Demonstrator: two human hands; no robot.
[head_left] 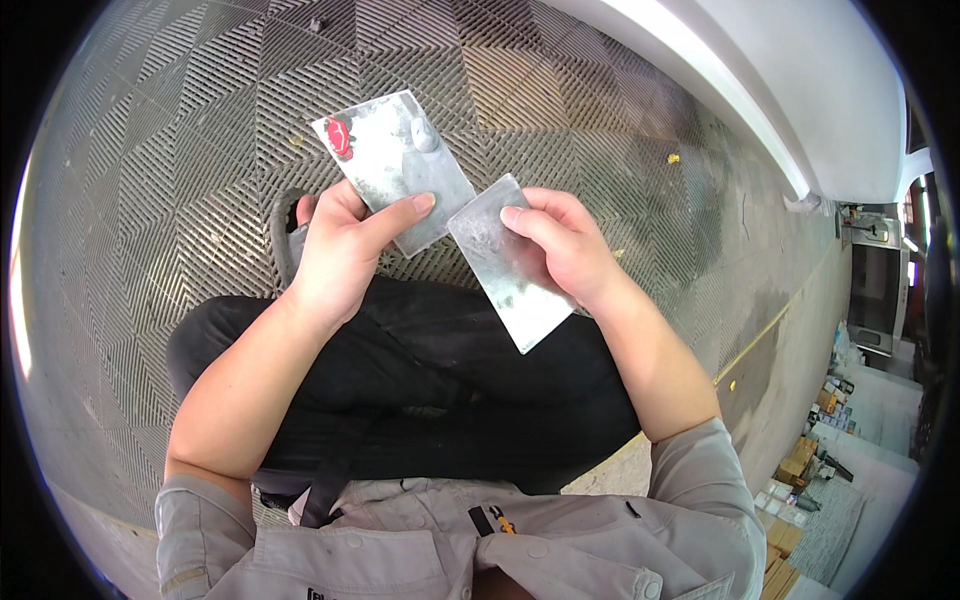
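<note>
My left hand [345,240] is closed on a thin rectangular metal plate [385,165], thumb on top and fingers beneath. Near the plate's far end lie a dab of bright red paste [340,138] and a rounded grey lump of paste [424,135]. A second flat metal plate [515,280], smeared grey and shiny toward its near end, is pinched in my right hand [570,245]. The two plates come together at their corners, above my crossed legs; whether they touch I cannot tell. The fingers under both plates are mostly hidden.
I sit on ribbed grey floor tiles [400,40]. A white vehicle body [780,80] curves along the upper right. Boxes and supplies [800,460] stand at the far right, near another vehicle [875,290]. A dark shoe [285,235] shows beyond my left wrist.
</note>
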